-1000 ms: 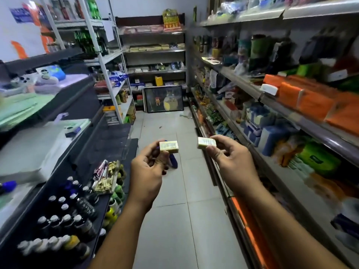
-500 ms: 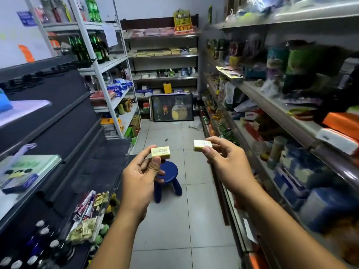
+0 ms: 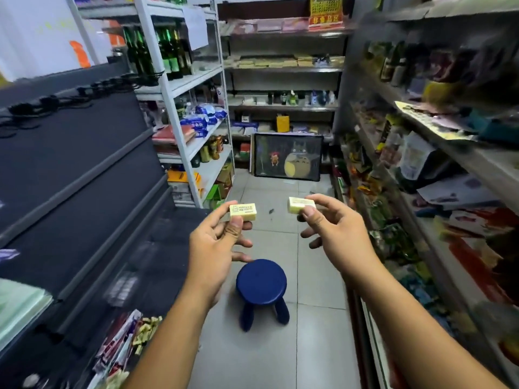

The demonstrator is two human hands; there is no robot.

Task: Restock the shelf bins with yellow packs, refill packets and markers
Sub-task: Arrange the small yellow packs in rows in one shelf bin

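Shelf bin (image 3: 144, 331): seen at the low front edge of the dark shelving (image 3: 84, 169) on the left, with small yellowish packs lying in it. It is blurred, so its fill cannot be judged. Flat packets (image 3: 118, 352) are stood just beside it.
Blue stool (image 3: 261, 279): stood on the tiled floor of the aisle, below and between the two forearms. Nothing is carried on it.
Left hand (image 3: 216, 242): raised over the aisle. The left yellow pack (image 3: 243, 211) is pinched by its near long side between thumb and forefinger, with the other fingers loosely spread beneath.
Right hand (image 3: 334, 237): held level with the left. The right yellow pack (image 3: 301, 205) is pinched at its right end between thumb and forefinger, with the remaining fingers loosely curled and parted.
Reason for the hold: one pack is held per hand, printed face up and apart from the other, probably so that each can be set into a bin separately.
Step judged: the packs are being carried and are not yet placed. The bin lies low and to the left of both hands.
Framed picture (image 3: 288, 157): leant against the far shelves at the aisle's end.
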